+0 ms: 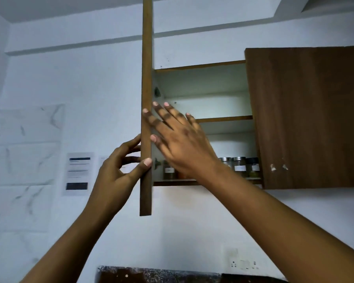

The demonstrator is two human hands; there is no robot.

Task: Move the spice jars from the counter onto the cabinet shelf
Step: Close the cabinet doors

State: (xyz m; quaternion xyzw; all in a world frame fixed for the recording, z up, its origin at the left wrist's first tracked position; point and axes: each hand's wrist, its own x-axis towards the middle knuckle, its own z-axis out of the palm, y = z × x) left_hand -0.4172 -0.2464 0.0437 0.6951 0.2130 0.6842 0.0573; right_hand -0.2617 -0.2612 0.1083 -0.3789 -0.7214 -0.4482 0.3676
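Left hand [114, 172] grips the free edge of the left door [146, 78]: thumb on the near edge, fingers curled round the far side. That door is swung open, edge-on to the camera.

Right hand [182, 144] is flat, fingers straight and spread, holding nothing. It reaches across the cabinet opening, with fingertips at the door's inner side. Can't tell if it's pressing or only touching.

Spice jars [240, 166] are on the bottom shelf [172, 183], upright in a row, labels facing out. At least 4 show: 3 with lids right of the wrist, 1 left of it. The wrist hides the middle of the row.

Middle shelf [225, 119] is bare where visible. Right door [311, 119] covers the cabinet's right part.

Counter [151, 275] edge shows at bottom of frame; no jars on the visible strip. Wall socket [243, 264] sits just above it, and printed sheets [78, 173] hang on the wall left of the left hand.
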